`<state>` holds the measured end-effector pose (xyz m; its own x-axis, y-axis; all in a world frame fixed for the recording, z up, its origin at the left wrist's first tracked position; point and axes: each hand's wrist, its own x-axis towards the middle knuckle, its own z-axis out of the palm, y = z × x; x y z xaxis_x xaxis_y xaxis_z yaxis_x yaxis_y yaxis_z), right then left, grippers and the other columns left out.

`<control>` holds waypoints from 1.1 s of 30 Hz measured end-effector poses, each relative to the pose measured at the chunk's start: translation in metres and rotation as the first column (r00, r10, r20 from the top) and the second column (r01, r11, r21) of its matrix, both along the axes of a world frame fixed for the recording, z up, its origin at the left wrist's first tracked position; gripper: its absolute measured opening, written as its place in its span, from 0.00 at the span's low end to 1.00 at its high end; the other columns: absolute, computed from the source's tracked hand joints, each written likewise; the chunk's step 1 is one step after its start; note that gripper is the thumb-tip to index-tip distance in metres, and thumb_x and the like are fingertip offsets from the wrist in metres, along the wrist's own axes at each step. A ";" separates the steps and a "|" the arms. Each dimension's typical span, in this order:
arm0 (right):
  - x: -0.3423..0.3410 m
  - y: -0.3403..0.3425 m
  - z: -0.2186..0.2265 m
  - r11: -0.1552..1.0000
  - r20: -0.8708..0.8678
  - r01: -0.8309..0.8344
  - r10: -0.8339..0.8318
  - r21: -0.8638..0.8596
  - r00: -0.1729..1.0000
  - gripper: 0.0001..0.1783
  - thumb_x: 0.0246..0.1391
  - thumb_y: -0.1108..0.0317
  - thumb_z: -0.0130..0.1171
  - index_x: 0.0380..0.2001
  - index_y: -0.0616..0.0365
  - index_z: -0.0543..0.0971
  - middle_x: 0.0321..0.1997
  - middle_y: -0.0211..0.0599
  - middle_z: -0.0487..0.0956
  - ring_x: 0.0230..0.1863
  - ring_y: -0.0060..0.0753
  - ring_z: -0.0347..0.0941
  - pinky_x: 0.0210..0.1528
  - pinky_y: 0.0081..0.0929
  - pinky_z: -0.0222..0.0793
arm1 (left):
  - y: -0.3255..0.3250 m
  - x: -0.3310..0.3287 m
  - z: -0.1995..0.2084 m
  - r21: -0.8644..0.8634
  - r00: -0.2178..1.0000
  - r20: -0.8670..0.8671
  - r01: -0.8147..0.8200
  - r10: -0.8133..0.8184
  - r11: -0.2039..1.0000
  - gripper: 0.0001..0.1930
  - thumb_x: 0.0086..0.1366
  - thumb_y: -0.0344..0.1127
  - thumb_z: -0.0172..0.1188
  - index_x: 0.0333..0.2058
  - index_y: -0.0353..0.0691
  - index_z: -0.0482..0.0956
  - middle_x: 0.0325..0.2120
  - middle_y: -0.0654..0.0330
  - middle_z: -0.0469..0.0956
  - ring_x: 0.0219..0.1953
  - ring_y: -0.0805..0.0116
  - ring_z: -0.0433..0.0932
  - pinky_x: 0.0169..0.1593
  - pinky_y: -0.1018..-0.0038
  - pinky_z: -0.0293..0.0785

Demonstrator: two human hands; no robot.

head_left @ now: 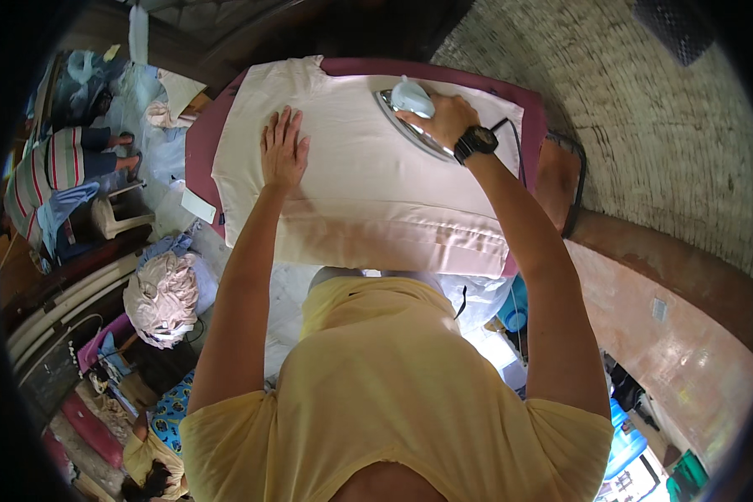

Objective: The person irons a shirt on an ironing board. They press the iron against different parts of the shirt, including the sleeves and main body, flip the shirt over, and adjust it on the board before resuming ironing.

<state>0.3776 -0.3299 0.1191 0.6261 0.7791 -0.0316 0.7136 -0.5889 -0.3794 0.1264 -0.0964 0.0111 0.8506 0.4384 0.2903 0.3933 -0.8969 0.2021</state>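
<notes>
1. at twelve o'clock in the head view, a maroon-covered tabletop point(199, 159) is overlaid for the most part by a cream cloth point(360, 180).
2. between twelve and one o'clock, an iron point(414, 99) with a pale blue top and a shiny rim is placed on the cloth; whether its sole is pressed fully flat cannot be told.
3. at one o'clock, the iron is grasped by the right grip point(450, 120), and a black watch point(477, 144) is worn just behind it on the wrist.
4. between ten and eleven o'clock, the cloth is touched by the left grip point(284, 152), which is released, laid palm down with fingers spread.
5. along the cloth's six o'clock side, folds and soft creases are seen.
6. between eight and nine o'clock, a crumpled pale bundle point(161, 297) is heaped.
7. past nine o'clock, a striped top is worn by another person point(46, 180).
</notes>
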 end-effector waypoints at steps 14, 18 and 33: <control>-0.076 0.068 -0.002 0.999 -0.027 -0.030 0.031 0.039 0.999 0.35 0.45 0.35 0.62 0.41 0.57 0.80 0.31 0.52 0.81 0.35 0.56 0.79 0.38 0.48 0.76 | 0.009 -0.010 0.001 -0.199 0.990 0.141 0.005 0.023 0.980 0.22 0.71 0.42 0.42 0.63 0.54 0.63 0.67 0.65 0.57 0.69 0.58 0.53 0.69 0.55 0.48; -0.068 0.114 -0.002 0.994 -0.185 0.052 -0.069 -0.095 0.980 0.34 0.46 0.34 0.61 0.42 0.54 0.81 0.36 0.54 0.81 0.41 0.59 0.77 0.44 0.50 0.73 | 0.026 -0.020 -0.001 -0.213 0.979 0.201 0.049 -0.005 0.976 0.21 0.68 0.39 0.47 0.60 0.54 0.66 0.62 0.66 0.62 0.67 0.57 0.55 0.68 0.54 0.49; -0.128 0.155 -0.006 0.820 -0.551 0.542 -0.370 0.184 0.748 0.32 0.57 0.41 0.54 0.27 0.66 0.74 0.21 0.51 0.77 0.22 0.50 0.76 0.25 0.43 0.73 | 0.052 -0.037 0.002 -0.104 0.992 0.113 -0.052 0.064 0.993 0.21 0.68 0.40 0.47 0.59 0.59 0.67 0.62 0.66 0.62 0.66 0.59 0.56 0.67 0.54 0.49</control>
<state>0.2498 -0.1752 0.1136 0.8783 0.4208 -0.2270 0.0693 -0.5818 -0.8103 0.0891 -0.0444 0.0130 0.7859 0.5180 0.3376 0.4126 -0.8460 0.3375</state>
